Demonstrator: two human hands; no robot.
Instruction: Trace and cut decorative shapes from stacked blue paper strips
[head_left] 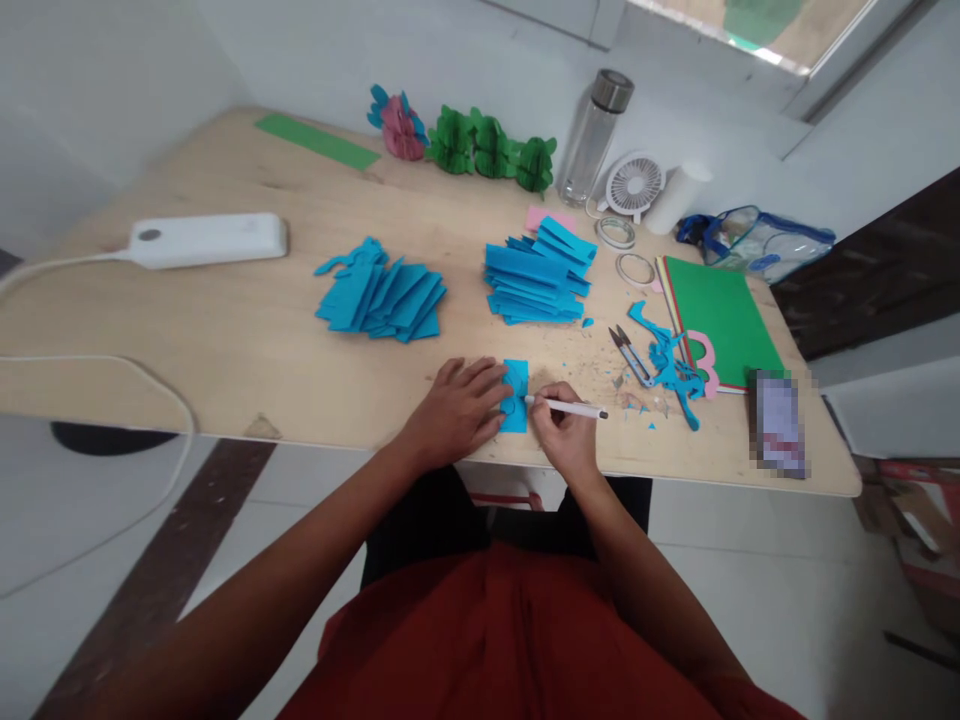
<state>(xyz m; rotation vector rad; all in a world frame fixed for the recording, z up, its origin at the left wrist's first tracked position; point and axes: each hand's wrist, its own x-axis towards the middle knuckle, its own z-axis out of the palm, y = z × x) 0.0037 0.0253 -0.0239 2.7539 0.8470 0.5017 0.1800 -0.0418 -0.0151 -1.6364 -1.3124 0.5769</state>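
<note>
A small blue paper piece (516,415) with curved dark lines drawn on it lies near the front edge of the table. My left hand (461,412) rests flat across its left side, fingers stretched out. In my right hand (562,428) is a white pen (574,408), its tip touching or nearly touching the paper's right side. Behind my hands are two heaps of folded blue paper, a left heap (382,298) and a right heap (532,280). To the right lie thread snips (630,355) beside blue paper scraps (666,360).
Green paper sheets (724,310) with a pink cutout (703,362) and a phone (778,425) lie at the right. Along the wall stand green paper shapes (491,148), a glass bottle (596,140) and a small fan (635,185). A white power bank (210,240) with a cable is at left.
</note>
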